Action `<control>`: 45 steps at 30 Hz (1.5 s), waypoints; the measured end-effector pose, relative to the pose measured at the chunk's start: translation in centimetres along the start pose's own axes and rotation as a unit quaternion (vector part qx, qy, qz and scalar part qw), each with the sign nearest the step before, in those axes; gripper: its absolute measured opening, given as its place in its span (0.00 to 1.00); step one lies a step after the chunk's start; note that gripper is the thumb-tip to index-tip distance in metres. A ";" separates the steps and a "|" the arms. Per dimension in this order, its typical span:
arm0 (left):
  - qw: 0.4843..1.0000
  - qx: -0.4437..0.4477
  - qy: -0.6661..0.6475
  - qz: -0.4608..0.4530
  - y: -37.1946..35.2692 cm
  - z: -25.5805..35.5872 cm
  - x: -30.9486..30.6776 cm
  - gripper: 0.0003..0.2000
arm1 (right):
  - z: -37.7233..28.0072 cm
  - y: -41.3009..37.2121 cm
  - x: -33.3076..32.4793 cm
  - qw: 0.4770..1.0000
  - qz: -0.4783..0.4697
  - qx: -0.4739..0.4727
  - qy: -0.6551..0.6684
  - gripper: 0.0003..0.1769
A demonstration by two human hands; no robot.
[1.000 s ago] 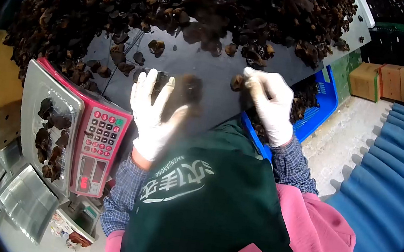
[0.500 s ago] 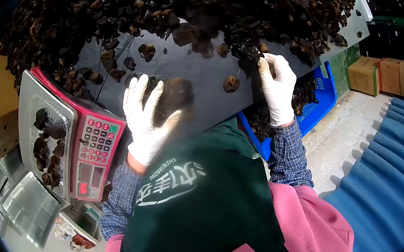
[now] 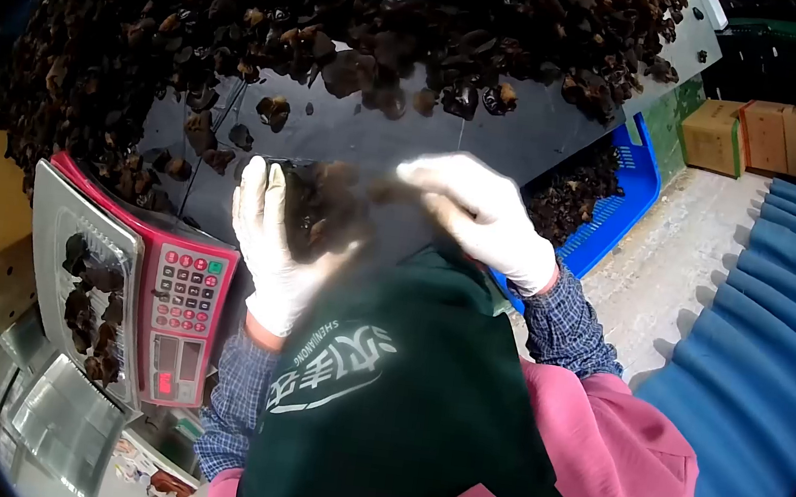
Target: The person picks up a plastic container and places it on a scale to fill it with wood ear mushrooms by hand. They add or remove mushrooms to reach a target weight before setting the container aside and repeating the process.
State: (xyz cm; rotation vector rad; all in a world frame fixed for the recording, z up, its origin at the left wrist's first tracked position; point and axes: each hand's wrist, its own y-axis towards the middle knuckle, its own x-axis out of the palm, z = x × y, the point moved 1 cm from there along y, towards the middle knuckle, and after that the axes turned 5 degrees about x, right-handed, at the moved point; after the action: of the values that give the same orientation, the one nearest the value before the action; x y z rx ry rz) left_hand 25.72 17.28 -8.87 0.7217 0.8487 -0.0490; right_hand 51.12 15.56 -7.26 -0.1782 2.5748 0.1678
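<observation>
My left hand, in a white glove, is curved around a bunch of dark wood ear mushrooms at the table's near edge, fingers on one side and thumb on the other. The bunch is partly blurred. My gloved right hand is just to the right, its fingers pinched together and pointing at the bunch. A small blurred brown wood ear mushroom shows at its fingertips. Loose wood ear mushrooms lie on the dark tabletop beyond my hands.
A large heap of wood ear mushrooms covers the far side. On the left stands a pink scale, a tray of mushrooms on its plate. A blue basket with mushrooms is at the right, cartons behind it.
My right hand has moved left from the heap's edge to the bunch by my left hand. The single mushroom that lay between my hands is gone from its spot.
</observation>
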 end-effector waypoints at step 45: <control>0.994 -0.068 -0.065 -0.053 -4.6 -2.0 0.6 0.57 | 5.0 0.7 0.3 0.966 0.188 -0.145 -0.099 0.23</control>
State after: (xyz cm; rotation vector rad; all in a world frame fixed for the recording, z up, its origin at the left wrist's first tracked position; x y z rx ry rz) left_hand 23.31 15.08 -12.75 0.5392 0.7580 -0.1297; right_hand 53.37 17.02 -11.57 0.2148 2.3489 0.6710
